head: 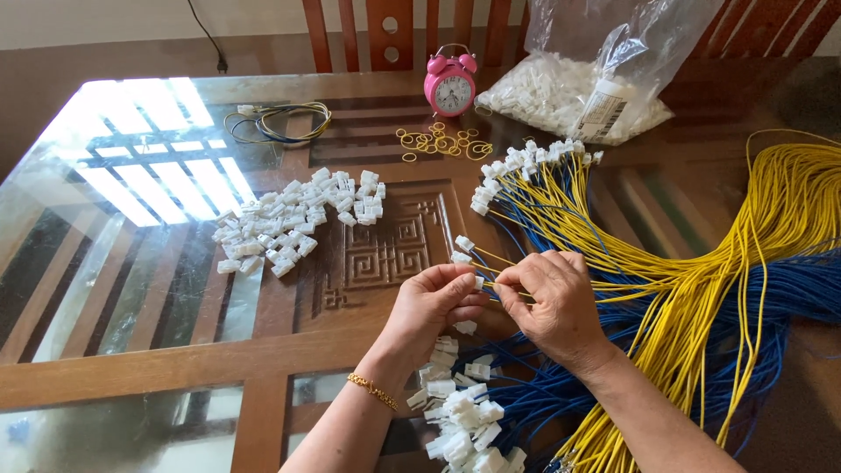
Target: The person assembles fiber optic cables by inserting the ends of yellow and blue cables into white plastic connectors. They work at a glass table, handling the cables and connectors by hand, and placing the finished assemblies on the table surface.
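Fingers of the left hand [435,298] pinch a small white plug [476,282] above the bench [263,350]; the right hand [552,298] pinches a yellow wire [508,289] at it. Slack grip could let the wire miss its slot.

Yellow and blue wires [718,289], white connectors [293,219], pink clock [449,85].

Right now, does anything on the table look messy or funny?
Nothing looks broken or spilled. The yellow rubber bands lie scattered loose in front of the pink alarm clock, and the white plastic connectors sit in a spread-out heap. The left hand and right hand pinch a connector and a wire.
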